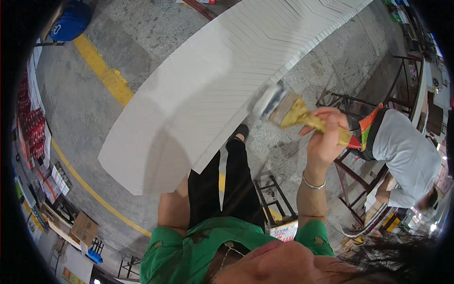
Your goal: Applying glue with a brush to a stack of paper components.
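My right hand (327,135) is closed round the handle of a wide paintbrush (302,116). Its handle is yellow with a red end, and a brown band wraps it near the bristles. The blurred bristle end points left, close to the edge of a long pale grey sheet (189,90). Many slanting lines run across that sheet, and a strip of small segments lines its right edge further off. My left forearm (172,208) passes under the sheet's near end, which hides the left hand and its fingers.
Yellow lines (101,71) mark the grey concrete floor. A dark metal frame stool (276,199) stands by my legs. At right, a person in a pale shirt (406,142) bends near brown metal frames (359,180). Far left are a blue cap-like item (71,21) and a cardboard box (84,228).
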The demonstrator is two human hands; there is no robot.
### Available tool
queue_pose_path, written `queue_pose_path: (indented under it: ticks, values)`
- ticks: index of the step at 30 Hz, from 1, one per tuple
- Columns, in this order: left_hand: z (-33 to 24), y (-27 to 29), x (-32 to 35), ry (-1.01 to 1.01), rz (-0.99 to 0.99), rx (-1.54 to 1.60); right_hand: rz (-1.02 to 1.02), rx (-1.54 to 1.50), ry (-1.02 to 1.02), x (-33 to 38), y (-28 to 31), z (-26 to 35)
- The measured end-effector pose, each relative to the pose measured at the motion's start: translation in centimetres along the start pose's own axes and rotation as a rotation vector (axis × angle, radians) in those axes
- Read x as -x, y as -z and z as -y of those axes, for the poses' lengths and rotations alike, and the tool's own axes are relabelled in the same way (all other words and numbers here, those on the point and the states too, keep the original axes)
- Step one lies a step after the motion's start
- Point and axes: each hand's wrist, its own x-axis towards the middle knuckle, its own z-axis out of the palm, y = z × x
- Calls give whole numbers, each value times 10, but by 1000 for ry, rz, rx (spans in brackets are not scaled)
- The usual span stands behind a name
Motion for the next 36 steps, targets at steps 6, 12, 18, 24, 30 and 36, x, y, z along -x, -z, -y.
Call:
queue_pose_path:
  ticks: [6,12,18,24,30,36]
  values:
    - [5,13,22,-32,-19,-81,127,148,-114,18,-7,0]
    - [-1,1,23,-55,-50,-166,-15,206,-105,4,-11,-1]
    - [1,5,26,-99,-95,-270,-67,21,-26,22,-14,12]
    - [-5,-6,22,-143,-116,-364,-6,22,-137,39,-23,24]
    - [-4,-8,23,-188,-132,-450,270,190,-197,65,-28,32]
    - [1,2,42,-211,-156,-527,166,110,-238,67,-36,33]
